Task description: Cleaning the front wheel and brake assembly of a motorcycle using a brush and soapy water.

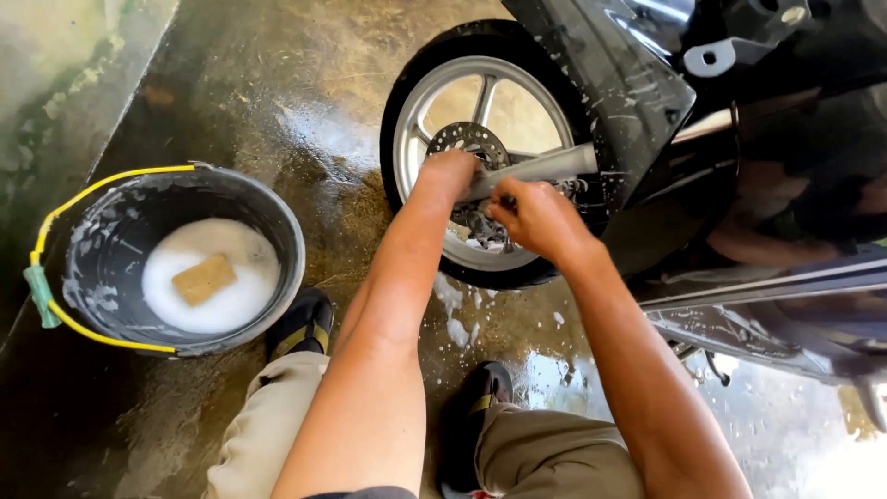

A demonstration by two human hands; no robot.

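Reaching into the wheel [490, 148], both hands meet at its hub, each grip's closure unclear.

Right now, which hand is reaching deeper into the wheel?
The left hand. It reaches in by the brake disc at the hub, while the right hand stays lower and nearer the person, beside the silver fork leg.

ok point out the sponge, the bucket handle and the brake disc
sponge [204, 279], head view, middle of its top face
bucket handle [102, 185], head view, yellow arc along the far rim
brake disc [462, 140], head view, upper drilled part
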